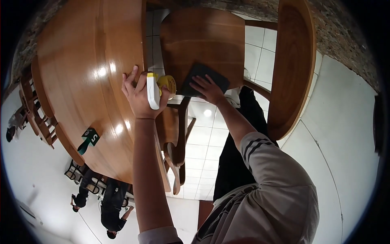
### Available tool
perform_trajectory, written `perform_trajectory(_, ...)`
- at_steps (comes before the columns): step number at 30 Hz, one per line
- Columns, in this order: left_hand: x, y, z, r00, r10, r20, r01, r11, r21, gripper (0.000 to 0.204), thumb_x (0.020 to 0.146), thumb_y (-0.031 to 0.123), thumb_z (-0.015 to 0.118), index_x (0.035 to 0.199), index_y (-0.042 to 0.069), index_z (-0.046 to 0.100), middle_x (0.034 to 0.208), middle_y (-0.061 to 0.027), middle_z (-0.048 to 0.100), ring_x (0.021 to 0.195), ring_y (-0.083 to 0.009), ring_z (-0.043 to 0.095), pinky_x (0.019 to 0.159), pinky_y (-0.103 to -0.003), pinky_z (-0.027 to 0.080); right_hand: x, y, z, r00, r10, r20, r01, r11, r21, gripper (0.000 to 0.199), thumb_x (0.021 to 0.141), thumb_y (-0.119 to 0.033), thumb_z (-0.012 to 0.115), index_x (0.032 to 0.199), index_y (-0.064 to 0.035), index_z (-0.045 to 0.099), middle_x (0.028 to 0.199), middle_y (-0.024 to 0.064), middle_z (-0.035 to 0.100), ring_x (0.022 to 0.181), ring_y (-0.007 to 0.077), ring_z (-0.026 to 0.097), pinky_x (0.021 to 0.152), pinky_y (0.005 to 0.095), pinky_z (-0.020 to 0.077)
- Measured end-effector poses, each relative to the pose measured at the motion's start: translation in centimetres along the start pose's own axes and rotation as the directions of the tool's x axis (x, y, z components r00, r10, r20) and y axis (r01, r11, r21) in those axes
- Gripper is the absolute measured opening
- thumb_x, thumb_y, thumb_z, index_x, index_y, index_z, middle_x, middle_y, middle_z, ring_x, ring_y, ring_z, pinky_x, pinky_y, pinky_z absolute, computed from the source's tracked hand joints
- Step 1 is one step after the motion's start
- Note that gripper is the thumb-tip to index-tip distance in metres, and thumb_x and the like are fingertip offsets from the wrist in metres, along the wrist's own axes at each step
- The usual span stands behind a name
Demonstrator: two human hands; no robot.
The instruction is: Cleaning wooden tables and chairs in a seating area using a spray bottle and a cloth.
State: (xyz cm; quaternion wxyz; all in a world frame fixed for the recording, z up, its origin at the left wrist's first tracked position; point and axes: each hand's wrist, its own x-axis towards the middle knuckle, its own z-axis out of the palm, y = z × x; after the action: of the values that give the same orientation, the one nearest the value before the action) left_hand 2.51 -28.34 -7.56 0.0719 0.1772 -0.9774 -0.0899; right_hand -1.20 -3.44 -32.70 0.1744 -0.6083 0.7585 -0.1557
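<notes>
A: Head view, quick notes pls. What do the hands (142, 95) hold?

B: Left hand is closed round a spray bottle (156, 87), white trigger part w/ yellow cap and body. It hovers at the near edge of the big wooden table (81, 61), just beside the gap to the chair. Right hand (209, 89) is laid flat, fingers spread narrow, pressing a dark cloth (203, 77) on the front edge of the wooden chair seat (203, 40).

A: Risks from here?

B: My judgement only: the cloth sits close to the seat's front edge, so a long stroke toward the body could push it off to the tiled floor (203, 138). Also the bottle nozzle direction I cannot tell; if the trigger is squeezed by accident, the liquid may go on the table top or the floor, and wet tiles are slippery. The body leans far over, so balance is not so good.

A: Any labels or signs?

B: One small green sign (90, 137) w/ a white mark stands near the table's lower-left edge, tent-like shape. Bottle label is too small to tell. A second curved wooden table (292, 61) is at the right. Other people (109, 203) are at lower left, well apart.
</notes>
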Motion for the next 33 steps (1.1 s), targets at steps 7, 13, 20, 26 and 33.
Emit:
perform_trajectory(7,0.3,0.2,0.3,1.0,0.019,-0.014,-0.019,1.0,0.024,0.027,0.07,0.028,0.07,0.092,0.013,0.071,0.108,0.0011,0.065,0.133,-0.0313,0.048,0.114,-0.059,0.029,-0.9,4.8,-0.5,0.485,0.817,-0.313,-0.853,0.521,0.038,0.093,0.089,-0.065,0.056,0.159,-0.0106,0.027,0.164,0.0215,0.024,0.151,0.037,0.027,0.119,0.0636,0.0178)
perform_trajectory(13,-0.3,-0.2,-0.1,1.0,0.008,0.002,-0.008,0.999,0.039,0.029,0.07,0.028,0.071,0.095,0.013,0.071,0.108,0.0013,0.065,0.132,-0.0323,0.048,0.114,-0.059,0.029,6.0,11.1,-3.7,0.102,0.935,-0.339,-0.971,0.168,0.171,0.088,0.094,-0.064,0.048,0.152,0.0,0.031,0.144,0.0296,0.045,0.134,0.0439,0.045,0.104,0.0615,0.0351)
perform_trajectory(20,0.1,0.1,0.1,1.0,0.014,0.005,-0.014,0.999,0.031,0.03,0.071,0.028,0.071,0.097,0.012,0.07,0.109,0.0007,0.066,0.132,-0.0327,0.047,0.114,-0.06,0.029,8.2,21.6,-5.2,0.115,0.975,-0.188,-0.913,0.179,0.367,0.063,0.1,-0.049,0.047,0.142,-0.0015,0.046,0.136,0.0197,0.053,0.126,0.0354,0.052,0.098,0.0586,0.0394)
perform_trajectory(26,0.3,0.3,0.1,1.0,0.012,0.006,-0.012,0.999,0.04,0.03,0.072,0.028,0.071,0.098,0.012,0.07,0.109,0.0001,0.066,0.132,-0.0332,0.047,0.113,-0.06,0.03,8.2,15.9,-2.7,0.182,0.813,-0.553,-0.853,0.41,0.322,0.06,0.102,-0.047,0.046,0.145,-0.0066,0.047,0.155,0.0189,0.039,0.143,0.0314,0.039,0.113,0.0596,0.0291)
perform_trajectory(33,0.2,-0.1,-0.4,0.998,0.017,0.064,-0.018,1.0,0.017,0.036,0.073,0.024,0.07,0.106,0.009,0.068,0.111,-0.0039,0.067,0.134,-0.0374,0.045,0.115,-0.061,0.03,12.9,18.7,-5.7,0.86,0.326,-0.393,-0.404,0.905,-0.131,0.054,0.099,-0.049,0.051,0.147,-0.0242,0.051,0.16,0.0025,0.038,0.151,0.0292,0.028,0.122,0.0599,0.0132)
